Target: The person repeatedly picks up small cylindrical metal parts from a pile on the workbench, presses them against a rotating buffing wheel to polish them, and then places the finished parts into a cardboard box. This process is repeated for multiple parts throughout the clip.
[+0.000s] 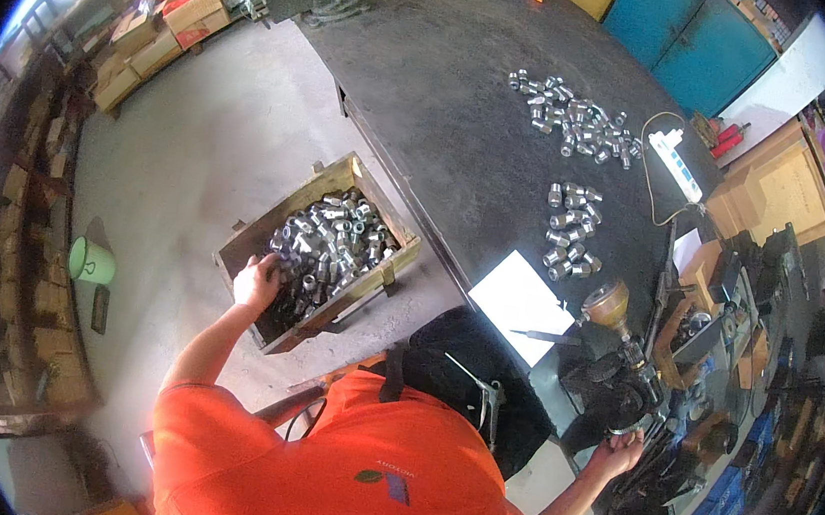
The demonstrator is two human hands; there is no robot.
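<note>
The left hand (257, 283) was at the left side of the wooden box (360, 295), fingers bent at the edge of the metal fittings (339, 235) heaped inside. Most fittings lay to its right, long axes mixed; it was the nearer hand. The right hand (621, 451) was at the lower end of the dark machine (636, 367). Whether either gripped anything could not be told. The orange shirt (311, 458) bore a small logo and lettering.

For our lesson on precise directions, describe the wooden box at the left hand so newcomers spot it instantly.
Find the large dark table. Just off its left edge is the open wooden box, heaped with shiny metal fittings. Only this box has the person's left hand over its contents.
</note>
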